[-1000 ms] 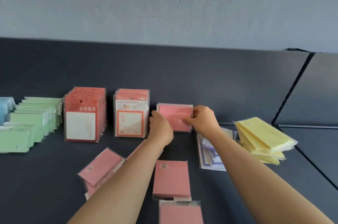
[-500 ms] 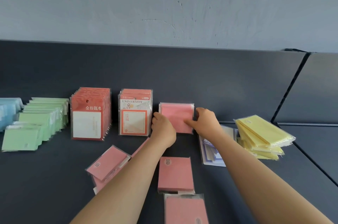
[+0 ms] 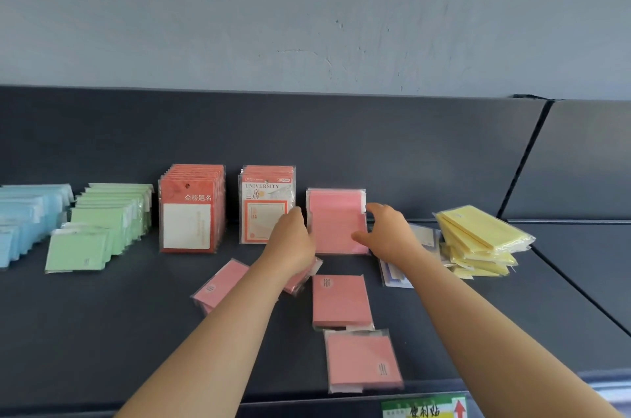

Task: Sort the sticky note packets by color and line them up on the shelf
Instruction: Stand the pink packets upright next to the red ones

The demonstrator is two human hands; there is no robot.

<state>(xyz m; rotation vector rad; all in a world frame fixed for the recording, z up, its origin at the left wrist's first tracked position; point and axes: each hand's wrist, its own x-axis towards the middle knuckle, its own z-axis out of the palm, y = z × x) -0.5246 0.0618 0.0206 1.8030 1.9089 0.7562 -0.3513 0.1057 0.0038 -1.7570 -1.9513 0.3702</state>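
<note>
Head view: the step in hand is standing the pink packets up as their own row. A stack of plain pink sticky-note packets in clear wrap (image 3: 336,219) stands upright at the back of the dark grey shelf (image 3: 102,332), just beside the row of orange-and-white "UNIVERSITY" packets (image 3: 266,205). The right hand (image 3: 389,233) cups the stack's right edge, thumb on the front face and fingers (image 3: 373,208) curved over the upper corner, steadying it. The left hand (image 3: 293,240) sits against the left edge. Its fingers are hidden behind the back of the hand, so I cannot tell whether they pinch the stack or only press it.

More pink packets lie flat nearer the front: a tilted pair on the left (image 3: 218,287), one in the middle (image 3: 339,301) and one at the shelf's front lip (image 3: 362,361). The next move probably calls for letting go without tipping the stack, then lifting a flat packet and setting it upright against the stack's front.

Compared with a second ago, the stack keeps its place beside the orange row. The right hand has spread from a tight pinch into a wider cup, so more of the pink face shows. The left hand has barely moved.
</note>
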